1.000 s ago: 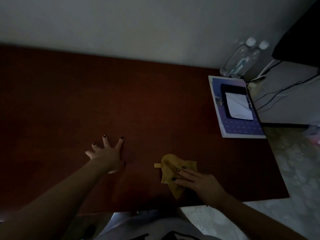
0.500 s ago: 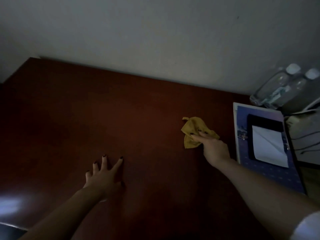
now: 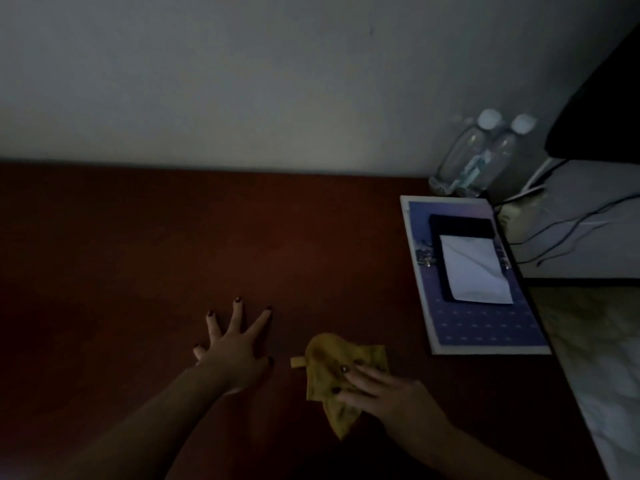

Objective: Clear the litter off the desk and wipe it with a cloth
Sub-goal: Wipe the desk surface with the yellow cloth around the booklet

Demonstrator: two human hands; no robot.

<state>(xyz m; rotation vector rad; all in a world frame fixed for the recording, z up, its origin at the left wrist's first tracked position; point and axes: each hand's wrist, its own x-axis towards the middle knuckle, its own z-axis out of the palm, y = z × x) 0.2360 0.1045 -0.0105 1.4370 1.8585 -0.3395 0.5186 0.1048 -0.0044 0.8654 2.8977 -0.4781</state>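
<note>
On the desk (image 3: 138, 254), the right hand (image 3: 391, 393) presses the yellow cloth (image 3: 332, 372) flat.

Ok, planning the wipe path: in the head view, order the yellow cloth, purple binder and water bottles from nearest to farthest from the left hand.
From the left hand:
1. yellow cloth, just to its right.
2. purple binder, at the right edge of the desk.
3. water bottles, far right corner.

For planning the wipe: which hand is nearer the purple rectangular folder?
Right. The right hand, on the yellow cloth, is left of the purple folder; the left hand rests farther left.
</note>
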